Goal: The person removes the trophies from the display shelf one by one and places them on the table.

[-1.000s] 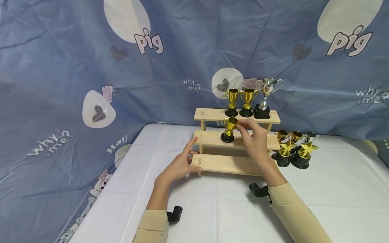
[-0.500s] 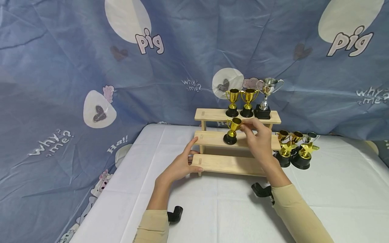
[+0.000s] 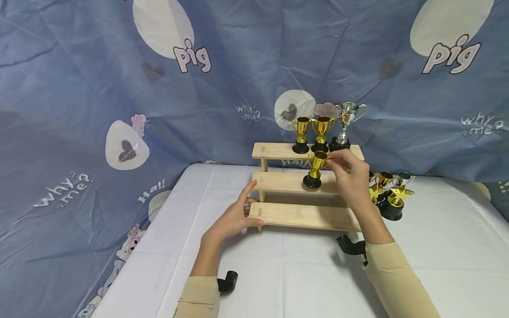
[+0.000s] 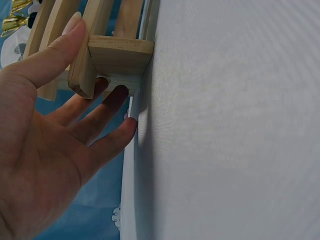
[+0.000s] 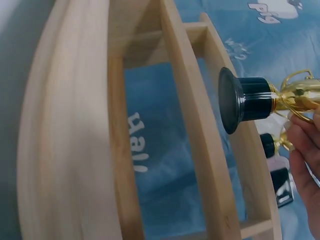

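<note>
Fingers of the right hand (image 3: pixel 353 176) pinch a gold trophy (image 3: pixel 316 168); the left hand (image 3: pixel 233 216), loosely spread, touches a wooden rack (image 3: pixel 294 213). Only the right-wrist view shows the trophy's underside.

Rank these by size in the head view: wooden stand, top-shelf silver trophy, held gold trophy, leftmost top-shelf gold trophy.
1. Wooden stand
2. Silver trophy
3. Held gold trophy, leftmost gold trophy: too alike to rank

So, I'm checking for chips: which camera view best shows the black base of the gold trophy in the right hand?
The right wrist view: the black base is large and unblocked. The head view shows it smaller, from above. The left wrist view has gold trophies in a corner; I can't tell which.
</note>
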Demonstrator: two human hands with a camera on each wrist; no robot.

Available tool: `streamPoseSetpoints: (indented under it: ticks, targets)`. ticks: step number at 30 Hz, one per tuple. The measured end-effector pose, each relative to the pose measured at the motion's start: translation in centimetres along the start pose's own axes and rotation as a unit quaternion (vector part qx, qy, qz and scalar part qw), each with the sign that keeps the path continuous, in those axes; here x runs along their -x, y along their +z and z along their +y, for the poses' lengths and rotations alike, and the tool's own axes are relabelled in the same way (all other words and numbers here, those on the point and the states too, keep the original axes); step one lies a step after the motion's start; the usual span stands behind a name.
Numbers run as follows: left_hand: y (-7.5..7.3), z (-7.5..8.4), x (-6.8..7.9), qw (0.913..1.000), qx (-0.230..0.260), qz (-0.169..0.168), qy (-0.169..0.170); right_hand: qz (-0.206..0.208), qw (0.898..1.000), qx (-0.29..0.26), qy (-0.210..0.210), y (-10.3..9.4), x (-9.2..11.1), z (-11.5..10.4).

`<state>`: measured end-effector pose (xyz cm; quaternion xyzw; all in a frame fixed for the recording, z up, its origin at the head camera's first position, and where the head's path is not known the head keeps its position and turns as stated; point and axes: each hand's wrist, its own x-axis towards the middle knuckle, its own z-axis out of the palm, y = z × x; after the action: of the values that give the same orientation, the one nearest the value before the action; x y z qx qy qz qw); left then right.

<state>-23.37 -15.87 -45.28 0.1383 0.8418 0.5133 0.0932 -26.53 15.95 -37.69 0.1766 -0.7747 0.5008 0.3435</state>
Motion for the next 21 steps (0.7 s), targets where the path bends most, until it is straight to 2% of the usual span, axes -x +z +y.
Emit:
streamPoseSetpoints:
  ticks: [8, 21]
  targets:
    - [0.0, -0.1, 0.0, 1.0, 0.002, -0.002, -0.003, 0.0, 1.0, 0.005, 0.024, -1.4, -0.2, 0.3]
    - [-0.1, -0.3, -0.1, 1.0, 0.007, -0.006, 0.001, 0.037, 0.998, 0.027, 0.049, -3.2, -0.6, 0.4]
